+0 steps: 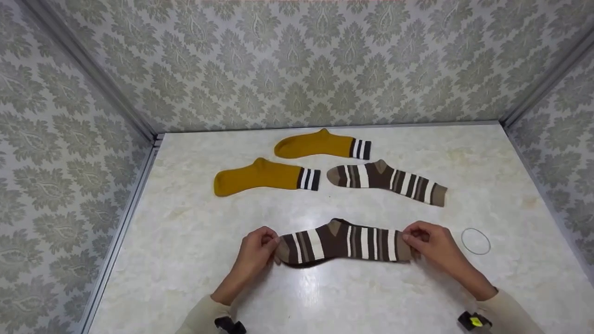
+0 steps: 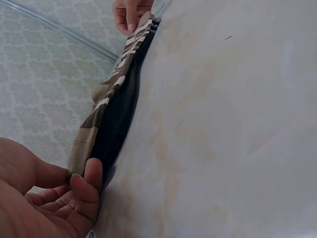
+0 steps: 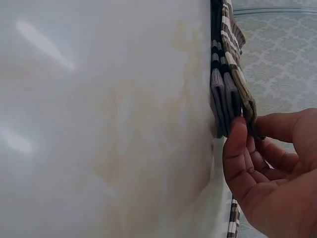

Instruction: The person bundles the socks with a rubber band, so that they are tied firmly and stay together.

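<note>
A brown, tan and white striped sock [image 1: 366, 242] is stretched level over darker socks at the near middle of the table. My left hand [image 1: 258, 246] pinches its tan toe between thumb and fingers. At the other end, my right hand [image 1: 429, 241] pinches the tan cuff. Beneath it, the dark socks [image 2: 116, 114] show as a navy layer in the left wrist view. Their grey-banded cuffs [image 3: 218, 94] appear in the right wrist view, close against my right fingertips.
Two mustard socks [image 1: 260, 177] with black-and-white cuffs lie farther back. Beside them is another striped sock [image 1: 387, 180]. A thin pale ring [image 1: 475, 241], like a rubber band, lies right of my right hand. Patterned walls [image 1: 297, 65] border the table [image 1: 185, 260] at the back and sides.
</note>
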A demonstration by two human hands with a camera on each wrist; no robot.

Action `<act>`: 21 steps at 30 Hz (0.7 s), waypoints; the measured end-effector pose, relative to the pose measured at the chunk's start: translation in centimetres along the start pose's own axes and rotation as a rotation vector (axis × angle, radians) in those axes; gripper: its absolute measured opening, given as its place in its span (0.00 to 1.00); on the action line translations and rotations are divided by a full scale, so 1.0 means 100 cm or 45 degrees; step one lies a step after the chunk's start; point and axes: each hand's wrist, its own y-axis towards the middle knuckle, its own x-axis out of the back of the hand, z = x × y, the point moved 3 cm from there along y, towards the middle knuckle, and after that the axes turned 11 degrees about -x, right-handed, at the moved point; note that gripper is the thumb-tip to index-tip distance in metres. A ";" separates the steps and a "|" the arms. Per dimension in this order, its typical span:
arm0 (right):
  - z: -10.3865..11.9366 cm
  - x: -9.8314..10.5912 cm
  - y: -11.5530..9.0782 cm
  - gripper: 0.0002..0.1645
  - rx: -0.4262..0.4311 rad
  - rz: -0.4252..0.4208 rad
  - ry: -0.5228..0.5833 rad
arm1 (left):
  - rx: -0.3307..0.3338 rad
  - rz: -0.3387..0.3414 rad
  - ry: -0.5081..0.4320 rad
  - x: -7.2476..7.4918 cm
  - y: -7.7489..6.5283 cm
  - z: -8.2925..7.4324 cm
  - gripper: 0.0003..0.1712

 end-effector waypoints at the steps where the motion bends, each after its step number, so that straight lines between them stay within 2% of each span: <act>1: 0.000 -0.001 0.000 0.02 0.006 0.003 0.010 | 0.002 -0.003 0.000 0.000 0.000 0.000 0.03; 6: -0.002 -0.004 0.001 0.03 -0.002 0.010 0.028 | 0.012 0.006 0.002 0.001 0.000 0.001 0.03; 13: -0.006 -0.004 0.001 0.05 -0.055 -0.054 -0.066 | -0.025 0.015 -0.063 -0.002 -0.003 0.004 0.02; 16: -0.006 -0.005 0.001 0.08 -0.048 -0.082 -0.084 | -0.096 -0.028 0.039 -0.004 -0.004 0.004 0.04; 17: -0.006 -0.005 0.001 0.08 -0.044 -0.087 -0.085 | -0.169 -0.037 0.087 -0.004 -0.003 0.013 0.05; 21: -0.003 -0.005 0.001 0.08 -0.043 -0.098 -0.089 | -0.271 -0.007 0.344 -0.004 0.000 0.006 0.06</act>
